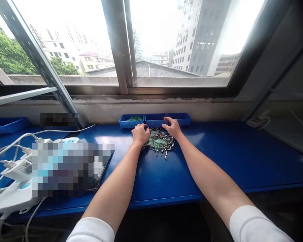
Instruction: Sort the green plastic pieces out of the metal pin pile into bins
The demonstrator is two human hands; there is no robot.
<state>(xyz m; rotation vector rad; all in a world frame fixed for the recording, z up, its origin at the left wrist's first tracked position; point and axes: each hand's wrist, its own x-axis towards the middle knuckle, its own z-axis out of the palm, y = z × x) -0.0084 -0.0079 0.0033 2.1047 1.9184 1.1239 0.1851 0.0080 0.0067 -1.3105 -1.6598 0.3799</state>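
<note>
On the blue table lies a heap of thin metal rods (164, 136) mixed with green pieces (158, 144) that look like crumpled plastic. My left hand (140, 135) is at the heap's left edge with its fingers curled in; anything inside them is hidden. Over the heap's back right side is my right hand (173, 128), thumb and forefinger apart, with nothing visible between them. Behind the heap stand three joined blue bins. The left bin (121, 123) contains more green pieces, while the middle bin (153, 123) and right bin (185, 118) show no visible contents.
A white power strip (11, 198) with chargers, cables and a blurred-out item occupies the table's left side. Farther left is another blue tray (11, 126). A metal shelf post (65, 97) rises before the window. A white socket (257, 120) with a cable sits back right.
</note>
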